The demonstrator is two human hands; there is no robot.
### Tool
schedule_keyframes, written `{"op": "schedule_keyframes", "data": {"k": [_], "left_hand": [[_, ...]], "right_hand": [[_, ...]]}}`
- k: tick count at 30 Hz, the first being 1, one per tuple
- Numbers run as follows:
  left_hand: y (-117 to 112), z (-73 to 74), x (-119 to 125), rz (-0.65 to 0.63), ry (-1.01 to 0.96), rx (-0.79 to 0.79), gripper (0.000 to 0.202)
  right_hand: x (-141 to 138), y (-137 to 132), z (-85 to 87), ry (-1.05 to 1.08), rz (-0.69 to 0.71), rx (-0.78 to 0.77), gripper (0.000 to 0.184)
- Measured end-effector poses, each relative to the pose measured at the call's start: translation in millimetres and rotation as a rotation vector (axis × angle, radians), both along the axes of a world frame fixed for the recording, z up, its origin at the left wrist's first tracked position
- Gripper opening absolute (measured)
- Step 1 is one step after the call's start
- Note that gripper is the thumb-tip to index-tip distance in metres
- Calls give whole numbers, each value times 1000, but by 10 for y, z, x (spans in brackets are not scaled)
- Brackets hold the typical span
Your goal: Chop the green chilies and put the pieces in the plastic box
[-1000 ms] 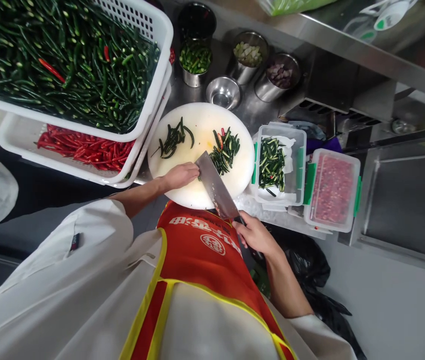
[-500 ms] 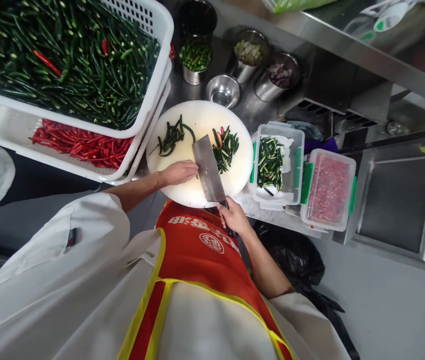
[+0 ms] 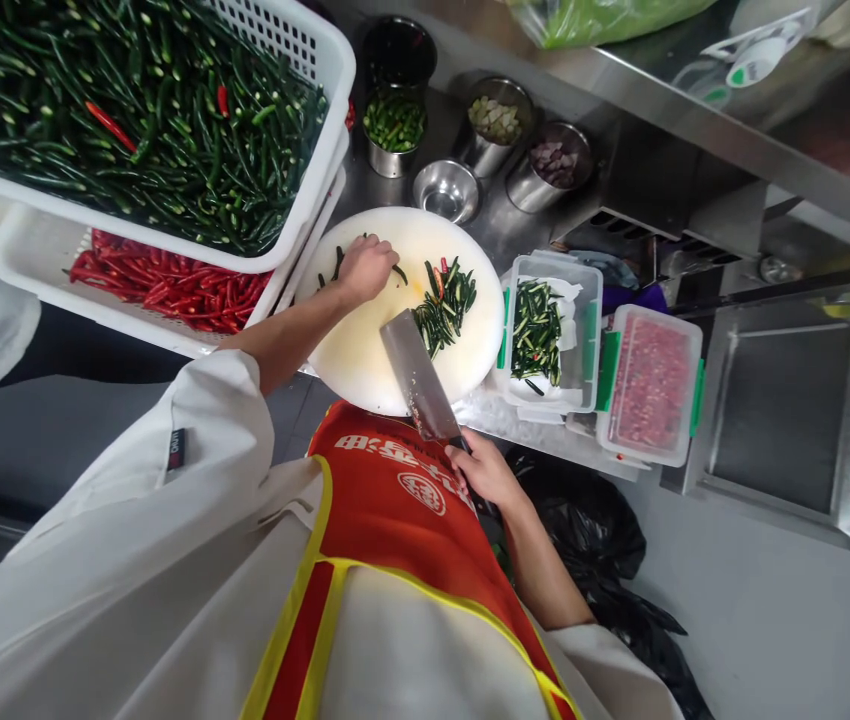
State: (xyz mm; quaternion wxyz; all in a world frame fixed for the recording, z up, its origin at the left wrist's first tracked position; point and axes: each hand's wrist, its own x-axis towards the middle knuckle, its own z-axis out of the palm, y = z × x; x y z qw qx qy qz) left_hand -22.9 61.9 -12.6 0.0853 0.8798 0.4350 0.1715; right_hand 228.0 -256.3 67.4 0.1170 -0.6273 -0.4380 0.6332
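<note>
On the round white cutting board (image 3: 350, 345), my left hand (image 3: 366, 268) is over the whole green chilies (image 3: 399, 273) at the far left. Its fingers are curled down onto them, and chili ends stick out on both sides; the fingertips are hidden. My right hand (image 3: 486, 468) grips the black handle of a cleaver (image 3: 419, 378). The blade, with bits stuck to it, slants over the near edge of the board. Beyond its tip lies a pile of cut green chilies (image 3: 449, 305) with a few red pieces.
White baskets of green chilies (image 3: 170, 130) and red chilies (image 3: 170, 285) stand at left. Behind the board are a metal bowl (image 3: 447, 192) and metal pots of chopped vegetables (image 3: 496, 120). Right are a tub of cut chilies (image 3: 537, 330) and a tub of minced meat (image 3: 651, 380).
My left hand has moved from beside the blade, away from me, onto the whole chilies. The cleaver has drawn back towards me in my right hand.
</note>
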Motion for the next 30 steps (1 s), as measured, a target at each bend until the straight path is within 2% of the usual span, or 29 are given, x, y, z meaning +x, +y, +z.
{"op": "schedule_keyframes", "data": {"k": [2,4,8,11,19,23,26,30], "left_hand": [[-159,45,-1,-76,-37,-11,26],[-408,83,-34,-208,-48,-45,31],[-914,64,-135,-458,12,-116,35],[-1091,-4,-181,-489,10,-142,34],[-1068,-100,-223,-467,-92,-189,32],[-1072,-145,-231,-484,-98,-208,31],[-1067,-173,-232,-483,-109,-216,30],[-1054,-174,-236,-507,-114,-227,29]], "right_hand": [[-19,21,-19,4,-80,-12,19],[-31,43,-15,4,-153,-24,21],[-61,77,34,2,-182,-30,22],[-86,100,94,-23,-139,-32,21],[43,120,284,-53,-1,-36,17],[71,103,310,-66,30,-54,16],[-115,173,224,-81,32,-53,15],[-450,447,-12,-126,-34,76,12]]}}
